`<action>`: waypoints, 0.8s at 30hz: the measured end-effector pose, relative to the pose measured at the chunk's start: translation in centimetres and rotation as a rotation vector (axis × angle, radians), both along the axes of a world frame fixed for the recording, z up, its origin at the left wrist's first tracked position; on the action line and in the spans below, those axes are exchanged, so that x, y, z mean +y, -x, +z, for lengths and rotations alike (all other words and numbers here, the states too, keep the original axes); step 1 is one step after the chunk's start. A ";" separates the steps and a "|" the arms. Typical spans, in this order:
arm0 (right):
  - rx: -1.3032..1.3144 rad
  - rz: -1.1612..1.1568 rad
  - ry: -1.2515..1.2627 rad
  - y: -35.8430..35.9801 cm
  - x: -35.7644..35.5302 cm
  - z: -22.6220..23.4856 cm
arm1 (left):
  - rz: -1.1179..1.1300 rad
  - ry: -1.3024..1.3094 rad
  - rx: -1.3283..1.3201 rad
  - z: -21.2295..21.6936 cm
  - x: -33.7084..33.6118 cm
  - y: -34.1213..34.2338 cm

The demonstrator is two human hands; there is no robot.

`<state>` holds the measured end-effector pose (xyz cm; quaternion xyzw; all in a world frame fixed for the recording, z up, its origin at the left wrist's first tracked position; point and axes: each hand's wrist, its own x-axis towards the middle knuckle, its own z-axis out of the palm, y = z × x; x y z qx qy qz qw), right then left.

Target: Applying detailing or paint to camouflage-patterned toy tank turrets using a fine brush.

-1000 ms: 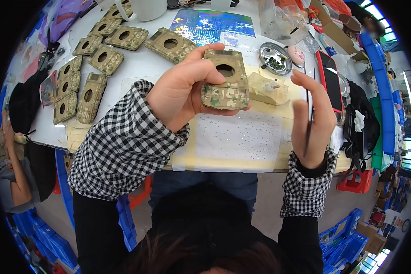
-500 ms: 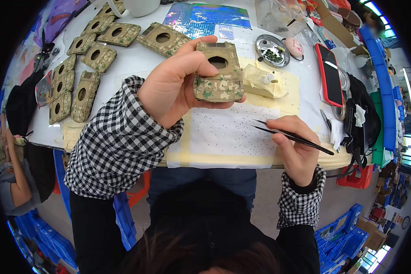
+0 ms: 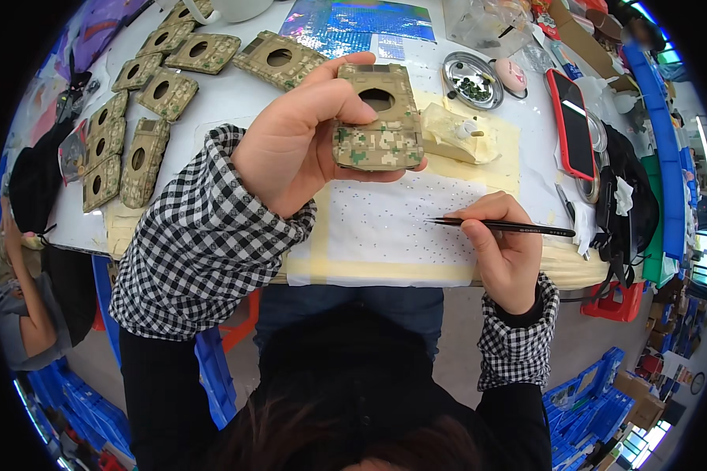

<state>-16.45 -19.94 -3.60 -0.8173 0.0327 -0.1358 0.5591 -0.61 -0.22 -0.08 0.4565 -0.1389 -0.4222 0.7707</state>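
My left hand (image 3: 284,137) is closed round a camouflage-painted model tank hull (image 3: 379,147), held above the table with its round opening facing up. The thumb lies at the opening's edge; fingers wrap underneath. Lower and to the right, my right hand (image 3: 507,250) pinches black tweezers (image 3: 538,229). They lie nearly level, tips pointing left and close together over a white sheet (image 3: 353,263) dotted with tiny specks. Whether the tips hold a speck is too small to tell. Beyond the sheet, beside the hull, sits a pale tape-covered block (image 3: 456,145) with a small white piece on top.
Several more camouflage hulls (image 3: 161,92) lie at the far left, near a white mug (image 3: 239,6). Toward the far right are a round dish (image 3: 473,93) of dark green bits, a pink rounded object (image 3: 511,75), a red-cased phone (image 3: 569,125) and a pen (image 3: 565,201).
The tweezers have turned to lie more level, and their tips have come together from apart. My right hand has shifted slightly. The left hand and hull have barely moved.
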 end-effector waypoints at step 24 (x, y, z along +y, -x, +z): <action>0.044 0.000 0.020 0.0 0.1 0.3 | -0.015 0.025 -0.031 0.0 0.1 0.0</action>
